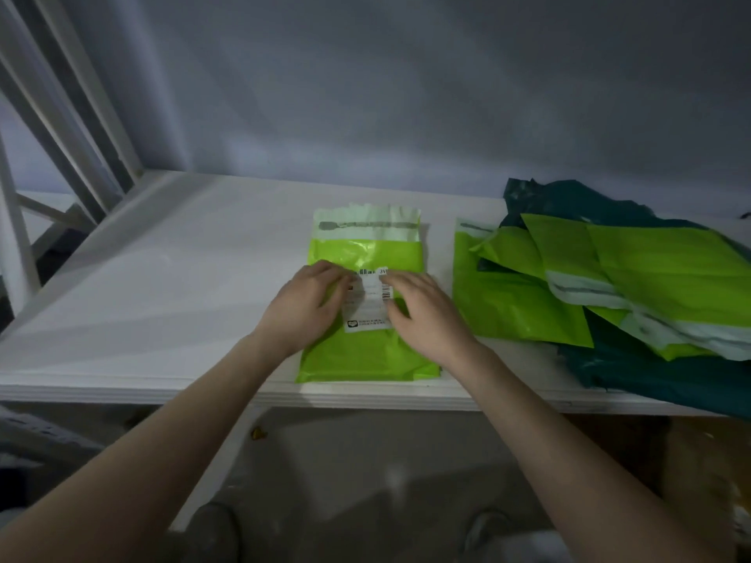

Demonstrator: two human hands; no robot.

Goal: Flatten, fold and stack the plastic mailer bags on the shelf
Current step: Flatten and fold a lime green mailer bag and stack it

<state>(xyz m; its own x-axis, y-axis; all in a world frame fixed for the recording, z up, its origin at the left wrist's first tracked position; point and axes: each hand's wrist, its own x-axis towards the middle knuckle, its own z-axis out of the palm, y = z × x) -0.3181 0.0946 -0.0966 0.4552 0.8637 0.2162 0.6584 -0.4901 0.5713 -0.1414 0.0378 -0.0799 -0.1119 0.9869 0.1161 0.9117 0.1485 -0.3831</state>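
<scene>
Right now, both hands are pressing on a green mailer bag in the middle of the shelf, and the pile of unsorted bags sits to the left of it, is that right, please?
Not quite. The pile of unsorted bags sits to the right, not the left. The head view shows it. Otherwise yes: both hands, left and right, press on the green mailer bag in the middle of the shelf.

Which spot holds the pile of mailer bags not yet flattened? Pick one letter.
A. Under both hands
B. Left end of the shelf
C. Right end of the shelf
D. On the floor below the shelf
C: the loose pile of green and teal bags lies at the right end of the shelf, while the left hand and right hand press on a single green mailer bag at the middle.
</scene>
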